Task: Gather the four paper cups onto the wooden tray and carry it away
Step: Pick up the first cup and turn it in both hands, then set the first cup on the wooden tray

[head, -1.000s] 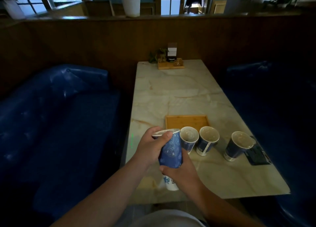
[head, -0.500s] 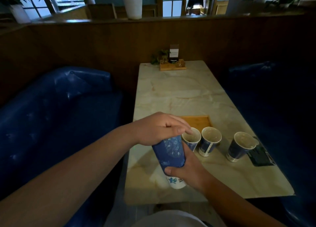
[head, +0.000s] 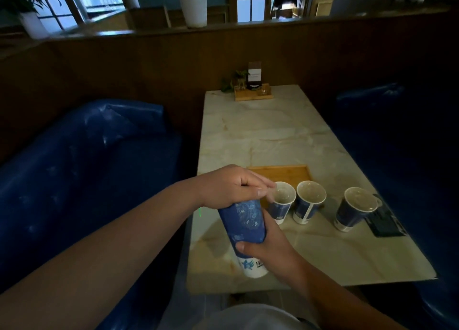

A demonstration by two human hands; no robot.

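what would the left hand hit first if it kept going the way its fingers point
Probably the nearest standing paper cup: the left hand points right, fingertips already at its rim, though depth is hard to judge.

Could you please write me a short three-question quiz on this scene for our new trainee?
1. True or false: a paper cup already stands on the wooden tray.
2. How many cups stand on the table untouched by either hand?
3. Which hand covers the top of the held cup? A) left hand B) right hand C) neither

Key
1. False: the visible part of the tray is bare.
2. Three: the near cup, the middle cup and the far-right cup.
3. A: the left hand lies over the top; the right hand grips lower down.
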